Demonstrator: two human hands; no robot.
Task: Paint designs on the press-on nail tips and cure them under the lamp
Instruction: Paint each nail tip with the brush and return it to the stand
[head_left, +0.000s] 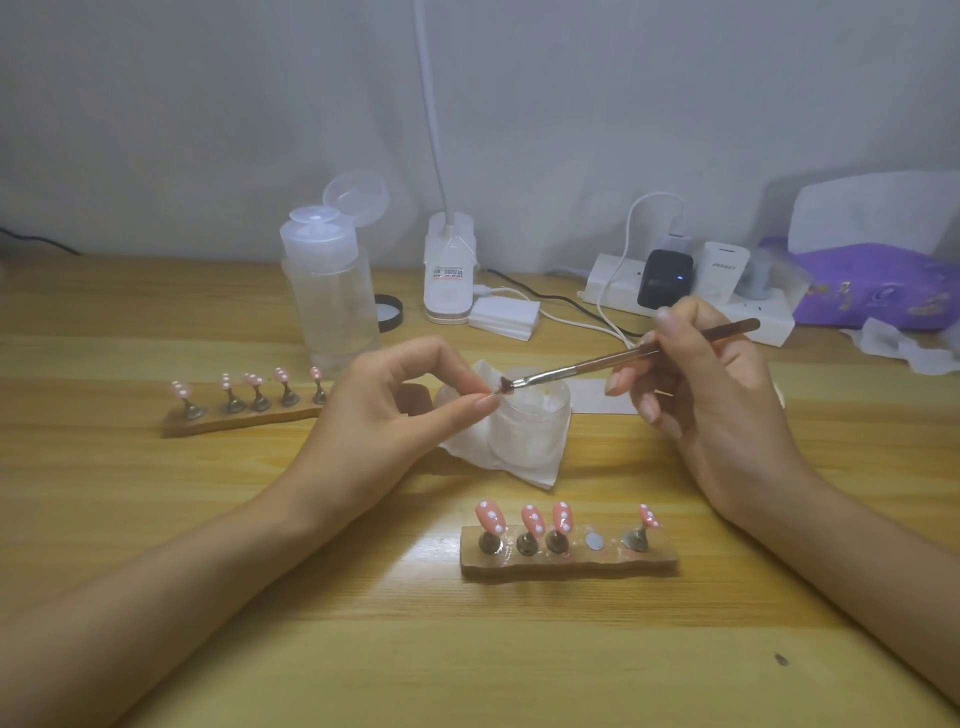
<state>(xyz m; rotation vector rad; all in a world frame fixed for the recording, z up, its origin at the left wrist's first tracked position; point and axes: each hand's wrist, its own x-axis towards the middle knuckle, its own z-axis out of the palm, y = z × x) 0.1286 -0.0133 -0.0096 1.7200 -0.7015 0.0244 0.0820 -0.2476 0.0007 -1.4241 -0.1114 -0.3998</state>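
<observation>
Head view: your brush (623, 358) lies long-ways, tip left, handle right.
Left hand (384, 410): nearer the tip, fingers pinching it.
Right hand (717, 395): fingers holding the handle.

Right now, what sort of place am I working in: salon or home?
Probably a home desk set up for nail art: a wooden table, pink nail tips on wooden stands, a purple nail lamp beside a power strip.
</observation>
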